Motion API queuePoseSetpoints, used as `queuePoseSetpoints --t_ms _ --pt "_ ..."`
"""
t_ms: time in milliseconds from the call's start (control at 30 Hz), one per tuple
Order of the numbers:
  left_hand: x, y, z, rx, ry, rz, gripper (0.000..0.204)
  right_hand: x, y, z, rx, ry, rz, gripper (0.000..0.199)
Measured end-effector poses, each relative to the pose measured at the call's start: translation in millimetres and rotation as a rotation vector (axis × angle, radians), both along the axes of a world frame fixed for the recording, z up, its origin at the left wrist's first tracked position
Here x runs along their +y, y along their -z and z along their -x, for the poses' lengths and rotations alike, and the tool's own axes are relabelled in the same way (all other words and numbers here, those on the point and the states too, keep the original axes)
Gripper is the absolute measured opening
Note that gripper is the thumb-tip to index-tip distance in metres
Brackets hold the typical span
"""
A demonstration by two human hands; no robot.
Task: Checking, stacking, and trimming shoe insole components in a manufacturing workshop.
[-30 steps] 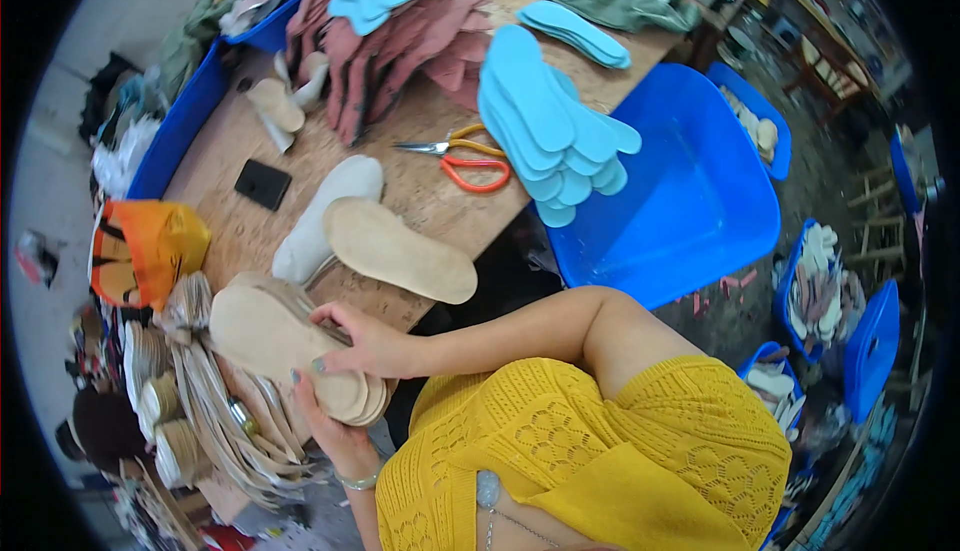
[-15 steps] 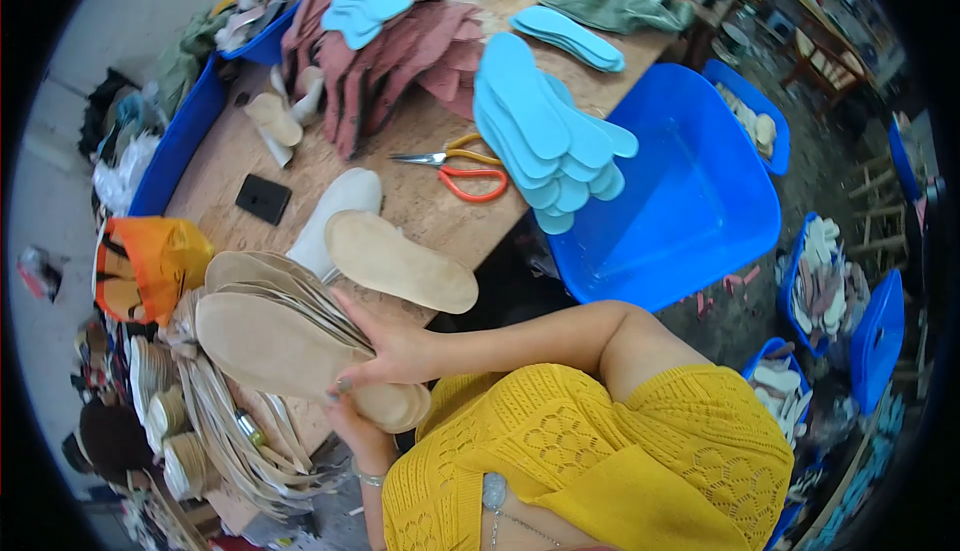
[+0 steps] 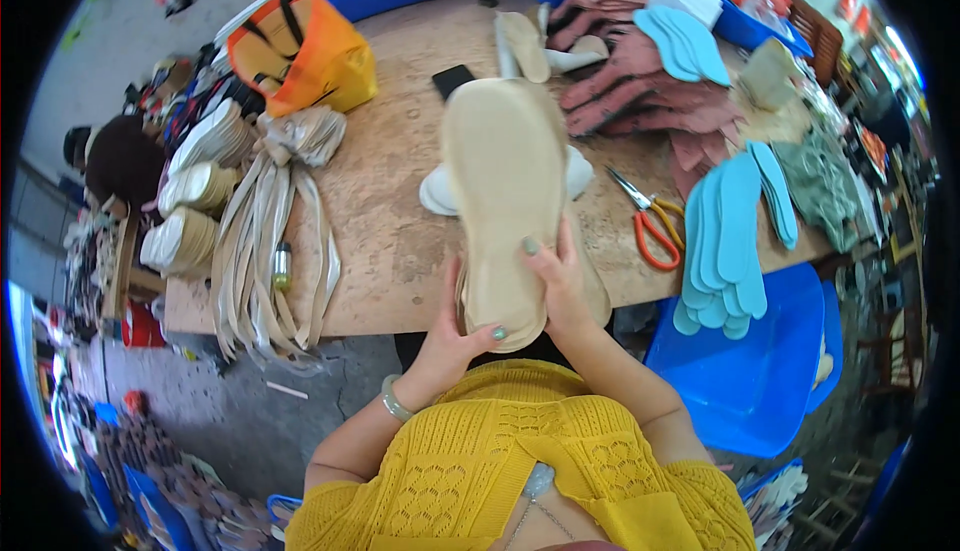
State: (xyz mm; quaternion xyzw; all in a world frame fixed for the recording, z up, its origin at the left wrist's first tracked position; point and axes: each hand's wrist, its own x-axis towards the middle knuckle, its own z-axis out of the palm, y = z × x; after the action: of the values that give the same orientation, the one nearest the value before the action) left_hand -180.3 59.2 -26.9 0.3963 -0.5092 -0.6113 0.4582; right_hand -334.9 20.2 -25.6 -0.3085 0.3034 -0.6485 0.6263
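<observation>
Left hand (image 3: 450, 336) and right hand (image 3: 562, 286) are both closed on a stack of beige insoles (image 3: 505, 181), the left along its lower left edge, the right on its right edge, each thumb resting on the top face. Half a second ago the stack was slanted and fanned out near the orange bag (image 3: 305, 56); now it points narrow end toward me over the middle of the desk (image 3: 380, 231), its edges looking more even, so I have it squarely before me as one bundle. From the left lie pale stacks (image 3: 200, 186), straps (image 3: 240, 236) with a bottle (image 3: 282, 269) among them, the bag, and a black box (image 3: 452, 81). Behind my stack a white form (image 3: 438, 193) shows at either side; a loose insole (image 3: 597, 296) is partly hidden by my right hand. Further right come rose fabric (image 3: 635, 96), scissors (image 3: 655, 236), blue insoles (image 3: 720, 241) overhanging the desk edge, a blue tub (image 3: 740, 381) below them, and green cloth (image 3: 815, 171).
</observation>
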Motion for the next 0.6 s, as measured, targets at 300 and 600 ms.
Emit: queuePoseSetpoints --t_ms 300,600 --pt "-48.6 -11.2 0.6 0.226 -0.163 0.070 0.087 -41.3 -21.0 -19.3 0.019 -0.011 0.090 0.072" --pt "-221.4 -41.8 -32.5 0.519 -0.199 -0.040 0.061 -24.4 -47.0 32.6 0.422 0.286 0.440 0.045"
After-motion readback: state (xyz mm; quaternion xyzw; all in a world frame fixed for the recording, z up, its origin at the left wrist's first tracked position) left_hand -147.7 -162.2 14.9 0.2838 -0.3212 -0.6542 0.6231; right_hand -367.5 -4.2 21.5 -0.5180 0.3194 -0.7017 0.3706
